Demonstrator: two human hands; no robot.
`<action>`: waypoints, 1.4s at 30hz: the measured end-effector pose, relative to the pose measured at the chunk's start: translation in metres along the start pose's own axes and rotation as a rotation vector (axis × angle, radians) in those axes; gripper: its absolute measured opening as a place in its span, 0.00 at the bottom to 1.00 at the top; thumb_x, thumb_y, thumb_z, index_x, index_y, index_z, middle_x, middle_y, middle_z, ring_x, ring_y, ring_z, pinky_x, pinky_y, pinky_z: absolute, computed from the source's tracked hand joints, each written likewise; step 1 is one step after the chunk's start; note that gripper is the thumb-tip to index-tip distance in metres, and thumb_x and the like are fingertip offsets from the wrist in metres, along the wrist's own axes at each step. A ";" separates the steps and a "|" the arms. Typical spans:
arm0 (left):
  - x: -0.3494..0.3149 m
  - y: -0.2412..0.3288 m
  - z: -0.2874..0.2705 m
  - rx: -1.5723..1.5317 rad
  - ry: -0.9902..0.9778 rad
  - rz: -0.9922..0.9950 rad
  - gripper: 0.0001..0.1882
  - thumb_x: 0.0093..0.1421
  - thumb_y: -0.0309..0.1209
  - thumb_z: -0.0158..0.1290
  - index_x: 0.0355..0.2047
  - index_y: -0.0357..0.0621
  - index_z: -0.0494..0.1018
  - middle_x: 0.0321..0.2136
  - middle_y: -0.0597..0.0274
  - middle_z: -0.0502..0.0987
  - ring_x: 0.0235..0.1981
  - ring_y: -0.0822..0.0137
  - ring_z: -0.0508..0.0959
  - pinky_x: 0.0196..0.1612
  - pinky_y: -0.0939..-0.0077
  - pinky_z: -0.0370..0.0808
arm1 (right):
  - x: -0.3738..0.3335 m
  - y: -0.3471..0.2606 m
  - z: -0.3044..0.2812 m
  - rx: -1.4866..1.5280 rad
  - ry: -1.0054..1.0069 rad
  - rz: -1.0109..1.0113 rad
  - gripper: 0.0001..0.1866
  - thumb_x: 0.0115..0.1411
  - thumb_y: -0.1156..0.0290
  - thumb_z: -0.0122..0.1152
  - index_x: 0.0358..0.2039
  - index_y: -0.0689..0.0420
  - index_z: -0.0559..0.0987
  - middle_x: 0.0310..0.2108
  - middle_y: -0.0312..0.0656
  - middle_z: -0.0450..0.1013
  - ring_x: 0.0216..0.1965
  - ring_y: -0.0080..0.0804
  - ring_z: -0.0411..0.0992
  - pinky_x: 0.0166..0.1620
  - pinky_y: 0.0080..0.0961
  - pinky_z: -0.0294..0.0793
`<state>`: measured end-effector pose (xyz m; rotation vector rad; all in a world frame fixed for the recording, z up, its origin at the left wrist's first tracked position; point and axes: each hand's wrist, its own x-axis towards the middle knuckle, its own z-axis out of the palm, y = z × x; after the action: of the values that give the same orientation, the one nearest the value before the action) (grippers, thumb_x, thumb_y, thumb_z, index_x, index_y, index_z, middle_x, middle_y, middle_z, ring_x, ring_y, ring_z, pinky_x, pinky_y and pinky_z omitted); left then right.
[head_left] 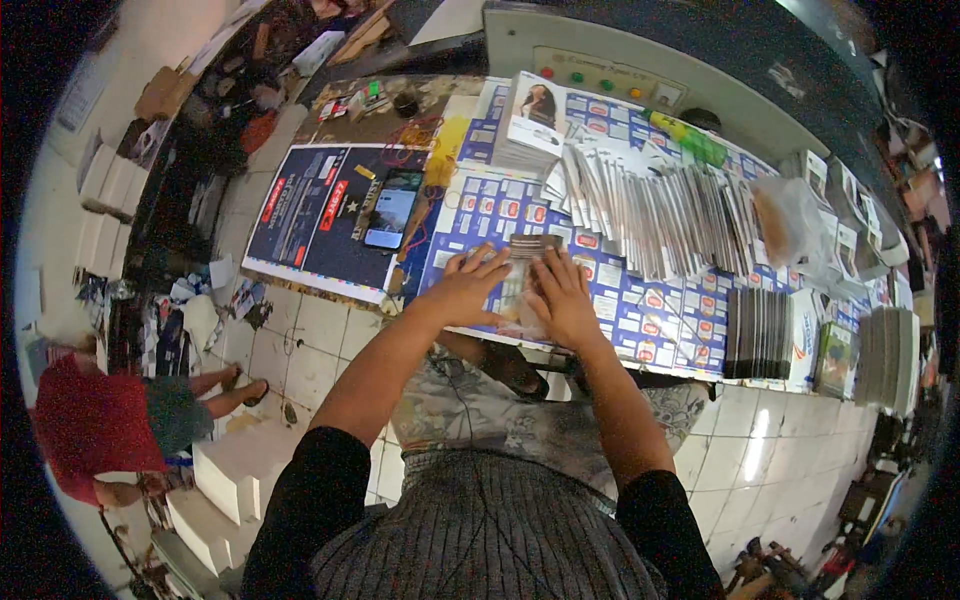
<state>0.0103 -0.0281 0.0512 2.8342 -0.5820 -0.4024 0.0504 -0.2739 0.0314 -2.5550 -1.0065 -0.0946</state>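
**Both hands flat on a small printed piece at the table edge**

Head view. Black sleeves and a striped lap fill the lower edge, with patterned cloth over the knees beyond it. Both forearms reach up from there to the table (600, 330), which is covered with blue printed sheets.

Between the hands lies the piece (522, 285), a narrow, folded printed thing, dark at its far end and pale with brownish print nearer the body. It sits near the front edge of the table, on the blue sheets. The left hand (470, 285) lies on its left side, fingers spread and flat; the right hand (565, 295) lies on its right side, palm down, fingers stretched forward. Neither hand is closed around it; both press open on top.

Most of the piece is covered by the two hands, so its full outline and print cannot be made out.

Behind it, a long fanned row of booklets (650, 215) leans across the table, with a stack (530, 125) at its far left end. A phone (390, 210) rests on a dark poster (300, 215) to the left. Dark stacks (760, 335) stand to the right, bent by the lens.

At the left rim a person in a red shirt (90, 425) sits on the tiled floor, partly cut off.
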 end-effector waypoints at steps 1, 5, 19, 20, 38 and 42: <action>0.001 0.005 -0.010 0.034 -0.044 -0.007 0.52 0.51 0.60 0.61 0.67 0.40 0.58 0.74 0.55 0.46 0.74 0.49 0.44 0.69 0.39 0.47 | -0.010 0.006 -0.009 0.155 0.100 0.042 0.29 0.62 0.58 0.60 0.62 0.56 0.70 0.68 0.52 0.57 0.70 0.53 0.53 0.68 0.53 0.52; 0.001 0.015 -0.023 0.043 -0.098 -0.080 0.53 0.49 0.56 0.65 0.68 0.41 0.57 0.72 0.56 0.50 0.73 0.49 0.48 0.68 0.37 0.49 | -0.091 0.076 -0.043 0.012 0.300 0.474 0.31 0.57 0.66 0.66 0.61 0.58 0.70 0.63 0.54 0.63 0.63 0.57 0.61 0.64 0.49 0.61; 0.024 0.045 -0.044 0.128 -0.296 -0.172 0.54 0.45 0.49 0.71 0.70 0.73 0.54 0.72 0.52 0.46 0.71 0.40 0.50 0.65 0.25 0.46 | -0.048 0.022 -0.047 0.031 0.102 0.407 0.27 0.59 0.59 0.64 0.60 0.42 0.74 0.36 0.44 0.72 0.36 0.45 0.75 0.36 0.43 0.75; 0.024 0.044 -0.042 0.132 -0.293 -0.172 0.54 0.46 0.49 0.71 0.70 0.73 0.54 0.72 0.53 0.45 0.71 0.40 0.49 0.65 0.25 0.46 | -0.038 0.019 -0.042 0.032 0.102 0.409 0.27 0.59 0.59 0.64 0.60 0.42 0.74 0.36 0.44 0.72 0.36 0.45 0.75 0.36 0.43 0.75; 0.024 0.037 -0.028 0.165 -0.264 -0.173 0.57 0.43 0.51 0.71 0.71 0.76 0.52 0.72 0.59 0.45 0.71 0.39 0.48 0.64 0.21 0.49 | -0.004 0.057 -0.053 -0.095 0.041 0.070 0.20 0.58 0.61 0.61 0.53 0.41 0.78 0.35 0.40 0.72 0.38 0.41 0.75 0.37 0.42 0.73; 0.023 0.036 -0.032 0.127 -0.270 -0.177 0.56 0.44 0.52 0.71 0.70 0.77 0.52 0.72 0.58 0.45 0.72 0.40 0.47 0.64 0.21 0.48 | -0.051 0.055 -0.071 -0.099 -0.235 -0.186 0.22 0.61 0.59 0.58 0.57 0.38 0.77 0.34 0.41 0.72 0.38 0.40 0.75 0.41 0.41 0.74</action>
<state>0.0278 -0.0644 0.0853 2.9861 -0.4171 -0.8180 0.0545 -0.3701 0.0683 -2.5992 -1.3580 0.1116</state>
